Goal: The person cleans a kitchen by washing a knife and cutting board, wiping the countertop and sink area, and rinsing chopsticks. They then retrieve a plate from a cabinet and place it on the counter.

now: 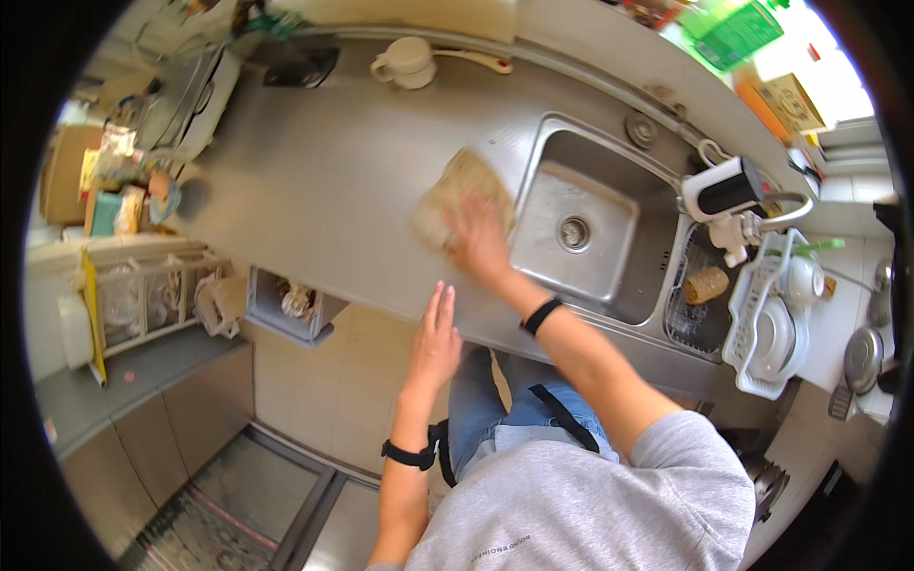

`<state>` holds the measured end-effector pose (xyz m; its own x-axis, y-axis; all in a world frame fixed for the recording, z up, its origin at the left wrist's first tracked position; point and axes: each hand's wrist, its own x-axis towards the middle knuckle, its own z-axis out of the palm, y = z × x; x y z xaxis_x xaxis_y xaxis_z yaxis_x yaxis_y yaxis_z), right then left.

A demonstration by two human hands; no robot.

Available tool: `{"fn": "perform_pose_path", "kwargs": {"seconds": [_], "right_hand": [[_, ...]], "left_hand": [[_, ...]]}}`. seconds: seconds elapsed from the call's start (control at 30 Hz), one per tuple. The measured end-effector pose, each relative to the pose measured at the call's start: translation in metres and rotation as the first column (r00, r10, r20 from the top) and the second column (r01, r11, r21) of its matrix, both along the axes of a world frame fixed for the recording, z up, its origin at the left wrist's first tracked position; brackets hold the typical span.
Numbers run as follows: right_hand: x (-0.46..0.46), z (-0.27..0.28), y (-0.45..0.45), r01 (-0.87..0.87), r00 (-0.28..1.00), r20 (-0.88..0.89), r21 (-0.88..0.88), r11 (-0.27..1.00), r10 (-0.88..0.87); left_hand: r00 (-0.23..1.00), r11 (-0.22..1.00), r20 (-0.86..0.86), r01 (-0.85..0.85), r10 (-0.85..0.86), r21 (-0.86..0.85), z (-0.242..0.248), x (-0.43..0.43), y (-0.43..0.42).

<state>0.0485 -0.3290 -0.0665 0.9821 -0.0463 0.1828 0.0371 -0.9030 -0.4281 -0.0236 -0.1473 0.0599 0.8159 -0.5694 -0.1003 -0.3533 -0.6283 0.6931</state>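
My right hand (477, 232) presses flat on a beige cloth (468, 178), spread on the stainless steel countertop (321, 178) just left of the sink. The hand and cloth look slightly blurred. My left hand (437, 339) is held at the counter's front edge with its fingers extended and close to each other, and it holds nothing. Beside the cloth, the steel sink basin (571, 264) has a round drain strainer (573, 233) in its floor.
A cream mug (410, 63) and a long-handled utensil (478, 60) stand at the back. Right of the sink are a faucet with a white-and-black unit (721, 189), a loofah (707, 285) and a white dish rack (742, 335). An open bin (285, 321) hangs below the front edge.
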Motion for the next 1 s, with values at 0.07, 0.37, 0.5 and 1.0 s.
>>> {"fn": "perform_pose_path", "kwargs": {"seconds": [0.07, 0.37, 0.5, 1.0], "right_hand": [[-0.054, 0.01, 0.017, -0.092, 0.996, 0.006, 0.099, 0.991, 0.092], [-0.197, 0.053, -0.108, 0.155, 0.952, -0.293, 0.202, 0.967, -0.091], [-0.159, 0.06, -0.14, 0.443, 0.894, -0.159, 0.189, 0.876, -0.418], [-0.133, 0.078, -0.087, -0.136, 0.779, -0.601, 0.12, 0.983, 0.181]], "left_hand": [[0.997, 0.998, -0.044, 0.055, -0.055, -0.017, -0.002, 0.0, -0.004], [0.957, 0.964, -0.121, 0.265, -0.265, -0.016, -0.012, -0.011, -0.011], [0.959, 0.969, -0.14, 0.247, -0.246, -0.01, -0.015, -0.013, -0.012], [0.944, 0.945, -0.049, 0.326, -0.325, 0.014, -0.013, -0.009, -0.02]]}}
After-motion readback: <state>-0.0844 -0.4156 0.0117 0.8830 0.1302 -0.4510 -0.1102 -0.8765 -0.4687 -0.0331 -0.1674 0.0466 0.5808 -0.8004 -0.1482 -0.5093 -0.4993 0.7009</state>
